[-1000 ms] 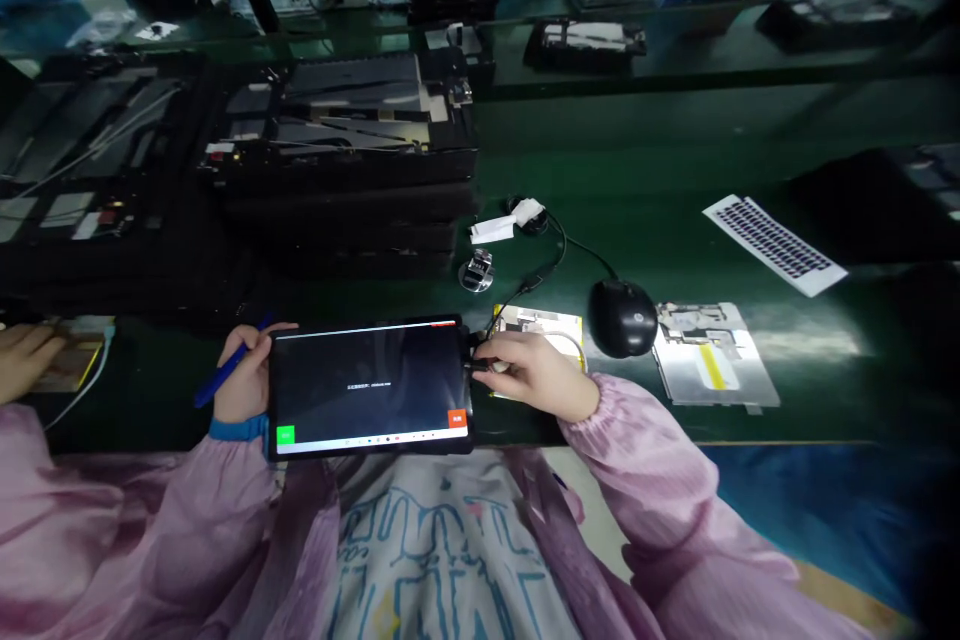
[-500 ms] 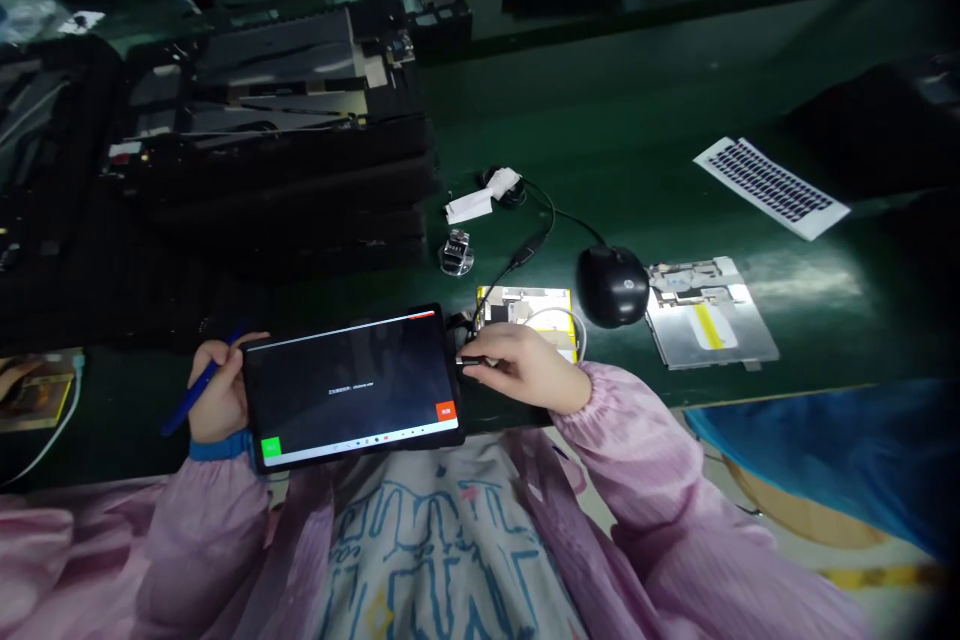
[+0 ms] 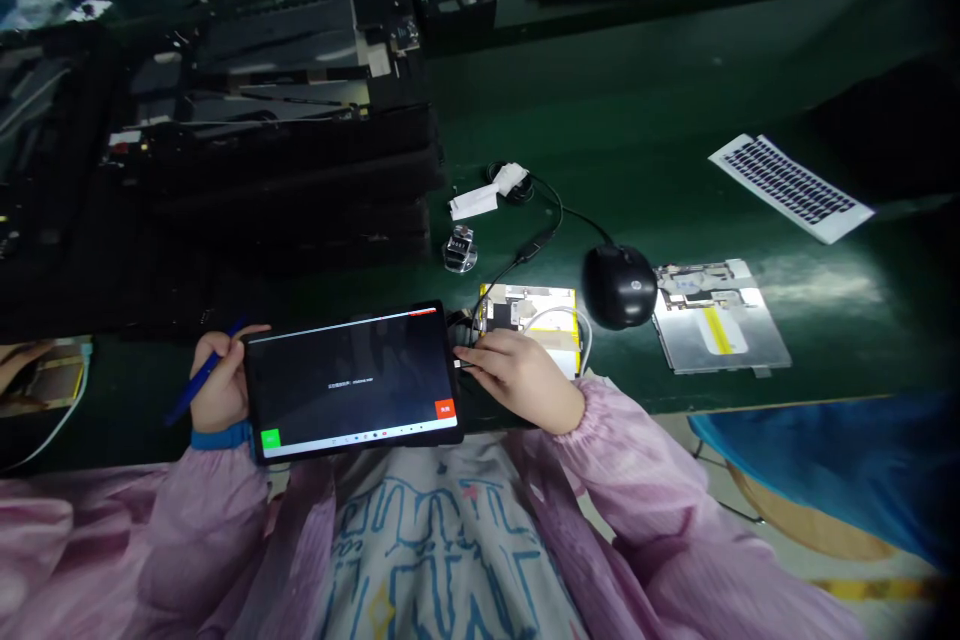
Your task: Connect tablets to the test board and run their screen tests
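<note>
A tablet (image 3: 352, 375) with a dark screen, a green box at lower left and a red box at lower right is held near the table's front edge. My left hand (image 3: 217, 385) is closed on its left edge, with a blue pen (image 3: 202, 385) also tucked between the fingers. At the opposite edge, my right hand (image 3: 525, 375) pinches a small cable plug (image 3: 459, 363) against the tablet's side; whether it is fully inserted I cannot tell. Behind that hand lies an opened device with yellow edges (image 3: 566, 305), a white cable (image 3: 589, 330) looping over it.
A black mouse (image 3: 619, 286) and a silver panel (image 3: 724, 320) lie to the right. Further back is a keyboard sticker sheet (image 3: 791, 185). A small counter (image 3: 460, 248) stands near the black cable (image 3: 534, 248). Stacked dark device parts (image 3: 285, 160) fill the left.
My right hand has shifted slightly left and down, bringing the plug against the tablet's right edge. My left hand keeps its hold on the tablet and pen. The view has moved a little.
</note>
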Motion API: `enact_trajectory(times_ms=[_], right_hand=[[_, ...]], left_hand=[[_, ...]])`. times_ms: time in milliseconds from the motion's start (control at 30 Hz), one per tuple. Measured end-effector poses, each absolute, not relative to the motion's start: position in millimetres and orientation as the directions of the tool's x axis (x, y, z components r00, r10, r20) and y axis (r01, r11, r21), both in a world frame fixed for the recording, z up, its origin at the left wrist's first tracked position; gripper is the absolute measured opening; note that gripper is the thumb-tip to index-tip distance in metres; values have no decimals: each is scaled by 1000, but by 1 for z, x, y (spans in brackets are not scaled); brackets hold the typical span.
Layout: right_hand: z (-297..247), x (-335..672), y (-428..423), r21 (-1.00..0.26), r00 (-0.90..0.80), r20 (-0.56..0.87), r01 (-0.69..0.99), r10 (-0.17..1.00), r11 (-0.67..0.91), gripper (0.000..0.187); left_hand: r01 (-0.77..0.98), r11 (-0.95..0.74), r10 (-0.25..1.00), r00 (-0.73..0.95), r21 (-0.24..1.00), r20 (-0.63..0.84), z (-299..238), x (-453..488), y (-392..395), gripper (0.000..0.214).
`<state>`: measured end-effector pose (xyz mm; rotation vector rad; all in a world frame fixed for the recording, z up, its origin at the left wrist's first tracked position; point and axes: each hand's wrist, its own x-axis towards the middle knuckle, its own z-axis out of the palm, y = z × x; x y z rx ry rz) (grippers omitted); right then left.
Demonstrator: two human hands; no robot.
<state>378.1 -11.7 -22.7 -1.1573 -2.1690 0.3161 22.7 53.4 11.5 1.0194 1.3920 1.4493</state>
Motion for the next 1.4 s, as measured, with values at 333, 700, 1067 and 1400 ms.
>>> enact_trajectory(times_ms=[333,700,1067,1400], right_hand=[[-16,368,-22,-383,-393,435,733,810,562,27],[-12,363,-31,-395,-328,492,741,806,543,22],[-24,366,-35,-518,-371,555,547,745,658,15],[-23,363,-38,-609,-273,493,570,826,551,13]], left_hand=[[-90,-22,950,-311,996,-7,8,22,52,43],[-146,-43,964,-265,988,3,4,19,43,43],[-270,-43,986,-164,962,-2,-5,12,24,39],[-280,-51,987,-163,959,4,-4,12,23,36]])
